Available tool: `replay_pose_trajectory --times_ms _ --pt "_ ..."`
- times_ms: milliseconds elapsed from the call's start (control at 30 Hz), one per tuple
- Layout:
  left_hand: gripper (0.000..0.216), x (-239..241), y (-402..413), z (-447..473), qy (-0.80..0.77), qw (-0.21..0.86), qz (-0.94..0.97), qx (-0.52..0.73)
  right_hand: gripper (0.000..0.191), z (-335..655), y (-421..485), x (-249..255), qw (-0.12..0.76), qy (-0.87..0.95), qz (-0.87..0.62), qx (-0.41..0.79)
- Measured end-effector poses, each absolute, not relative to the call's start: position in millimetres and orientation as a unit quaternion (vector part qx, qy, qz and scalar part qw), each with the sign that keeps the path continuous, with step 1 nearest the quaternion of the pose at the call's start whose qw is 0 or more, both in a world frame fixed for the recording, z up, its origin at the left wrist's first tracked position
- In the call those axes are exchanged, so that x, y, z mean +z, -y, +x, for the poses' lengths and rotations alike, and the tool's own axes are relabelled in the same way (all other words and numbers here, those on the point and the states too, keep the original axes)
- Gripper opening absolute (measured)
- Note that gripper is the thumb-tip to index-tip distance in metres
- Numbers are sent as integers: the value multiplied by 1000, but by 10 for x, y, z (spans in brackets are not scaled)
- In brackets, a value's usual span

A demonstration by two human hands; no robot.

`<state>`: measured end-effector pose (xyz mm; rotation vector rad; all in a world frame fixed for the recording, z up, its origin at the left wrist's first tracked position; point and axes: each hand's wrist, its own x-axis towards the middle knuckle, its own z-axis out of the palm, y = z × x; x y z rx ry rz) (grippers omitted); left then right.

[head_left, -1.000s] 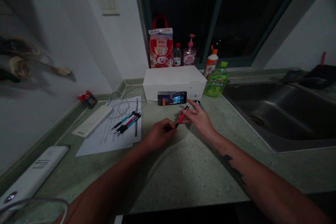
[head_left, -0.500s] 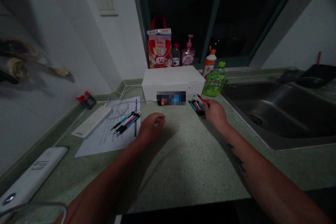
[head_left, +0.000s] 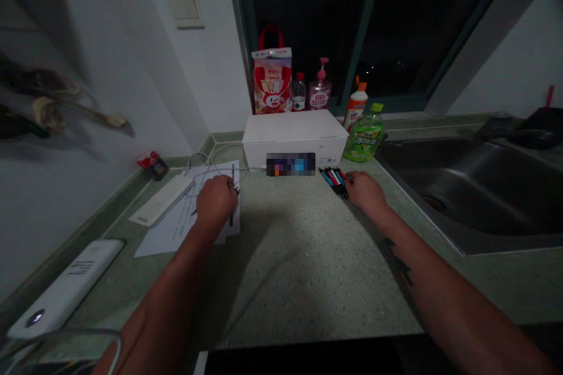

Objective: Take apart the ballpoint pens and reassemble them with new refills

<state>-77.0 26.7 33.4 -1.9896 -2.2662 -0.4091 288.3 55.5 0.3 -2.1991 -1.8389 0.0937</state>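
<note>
My left hand (head_left: pixel 217 202) is over the printed paper (head_left: pixel 165 237), fingers curled down onto a pen. It covers most of the pens there; only dark tips show at its sides. On the counter to the right, several pens (head_left: pixel 333 183) with blue, red, white and black barrels lie side by side in a slanting row. At the right end of that row my right hand (head_left: pixel 367 192) has its fingers closed on a red pen (head_left: pixel 342 175), which lies against the others.
A white box (head_left: pixel 294 129) stands at the back, a phone with a blurred screen (head_left: pixel 290 164) leaning before it. A green bottle (head_left: pixel 365 137) and steel sink (head_left: pixel 461 187) are right. At left lie a white power bank (head_left: pixel 162 199), cables and a white power strip (head_left: pixel 70 284).
My left hand has moved left from the bare counter onto the pens on the paper. My right hand has lowered the red pen alongside the row. The view has shifted slightly.
</note>
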Motion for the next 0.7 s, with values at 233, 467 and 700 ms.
replay_pose_trajectory --times_ms 233,467,700 --pt "36 319 -264 -867 782 27 -621 33 32 2858 -525 34 142 637 -758 7" --pt "26 285 -231 -821 761 24 -647 32 30 2739 -430 114 161 662 -732 -6" --pt "13 241 -219 -810 724 26 -690 -15 26 2532 -338 130 212 711 -671 0"
